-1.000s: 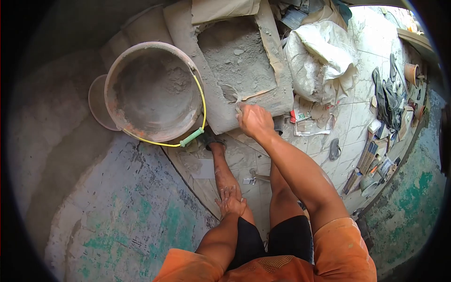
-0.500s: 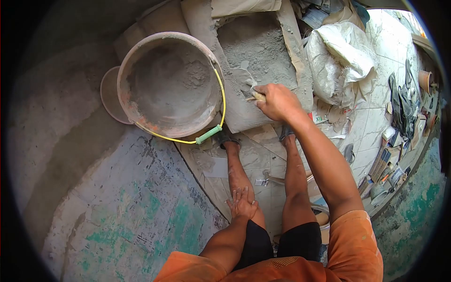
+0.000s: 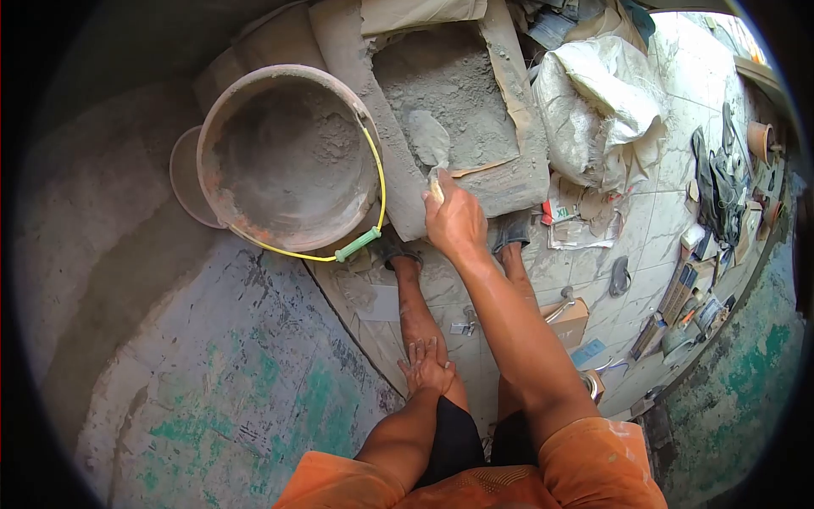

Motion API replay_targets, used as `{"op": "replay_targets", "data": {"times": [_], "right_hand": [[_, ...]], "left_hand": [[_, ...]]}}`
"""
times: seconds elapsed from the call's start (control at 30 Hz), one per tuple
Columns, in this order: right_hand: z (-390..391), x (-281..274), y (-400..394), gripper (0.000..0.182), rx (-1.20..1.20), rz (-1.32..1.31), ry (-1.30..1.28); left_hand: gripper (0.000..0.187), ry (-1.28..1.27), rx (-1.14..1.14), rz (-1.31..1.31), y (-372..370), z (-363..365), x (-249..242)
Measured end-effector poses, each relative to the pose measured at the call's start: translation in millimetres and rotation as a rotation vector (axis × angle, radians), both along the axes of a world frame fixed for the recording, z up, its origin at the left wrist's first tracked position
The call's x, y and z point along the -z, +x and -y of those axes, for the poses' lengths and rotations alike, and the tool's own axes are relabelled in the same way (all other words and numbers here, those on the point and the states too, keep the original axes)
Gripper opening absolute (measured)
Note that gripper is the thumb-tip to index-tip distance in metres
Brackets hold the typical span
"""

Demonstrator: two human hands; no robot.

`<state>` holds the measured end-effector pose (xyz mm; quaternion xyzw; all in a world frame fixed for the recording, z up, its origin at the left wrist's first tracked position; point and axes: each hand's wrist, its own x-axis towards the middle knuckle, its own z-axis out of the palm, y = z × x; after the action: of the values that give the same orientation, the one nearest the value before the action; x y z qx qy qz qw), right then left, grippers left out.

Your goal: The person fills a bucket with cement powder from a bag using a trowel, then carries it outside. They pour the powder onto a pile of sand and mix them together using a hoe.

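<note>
My right hand (image 3: 456, 217) is closed on the pale handle of a trowel (image 3: 428, 138), whose grey blade lies over the powder inside an opened paper cement sack (image 3: 530, 182). Grey powder (image 3: 462, 93) fills the sack's cut opening. Left of the sack stands a round bucket (image 3: 206, 182) with grey powder inside, its yellow wire handle with a green grip (image 3: 358, 243) hanging down on the near side. My left hand (image 3: 428, 371) rests on my left leg near the knee, fingers spread and holding nothing.
A white woven sack (image 3: 598, 110) lies right of the cement sack. Another round container (image 3: 188, 178) shows behind the bucket's left side. On the tiled floor at right are a sandal (image 3: 620, 276), a cardboard box (image 3: 566, 324), dark cloth (image 3: 721, 191) and assorted tools.
My right hand has moved left and toward me with the trowel, and the blade now shows more fully over the powder. My left hand stays on the leg. The view has shifted slightly.
</note>
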<state>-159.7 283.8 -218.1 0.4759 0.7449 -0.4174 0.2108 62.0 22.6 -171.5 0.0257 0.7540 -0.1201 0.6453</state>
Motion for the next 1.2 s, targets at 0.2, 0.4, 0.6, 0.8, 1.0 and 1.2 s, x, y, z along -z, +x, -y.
{"op": "replay_targets", "data": {"times": [0.2, 0.4, 0.6, 0.8, 1.0, 1.2], "right_hand": [[-28.7, -7.3, 12.7, 0.050, -0.219, -0.079, -0.060], [-23.8, 23.7, -56.1, 0.045, -0.462, 0.000, -0.041], [26.4, 9.0, -28.7, 0.051, -0.329, 0.051, 0.000], [39.6, 20.4, 8.3, 0.058, 0.128, -0.012, 0.198], [-16.8, 42.9, 11.3, 0.063, 0.136, -0.016, 0.324], [-56.0, 89.3, -60.3, 0.064, 0.127, 0.245, 0.442]], "left_hand": [[0.089, 0.007, -0.016, 0.041, -1.5, 4.3, 2.1], [0.088, 0.027, -0.028, 0.037, -3.2, 10.7, 4.2], [0.087, 0.039, -0.101, -0.021, -5.6, 11.9, -0.9], [0.089, 0.042, -0.139, -0.012, 6.0, 8.9, 6.0], [0.088, 0.050, -0.136, -0.020, 1.2, 16.7, 6.1], [0.087, 0.069, -0.182, -0.028, -3.1, 25.7, 4.1]]}}
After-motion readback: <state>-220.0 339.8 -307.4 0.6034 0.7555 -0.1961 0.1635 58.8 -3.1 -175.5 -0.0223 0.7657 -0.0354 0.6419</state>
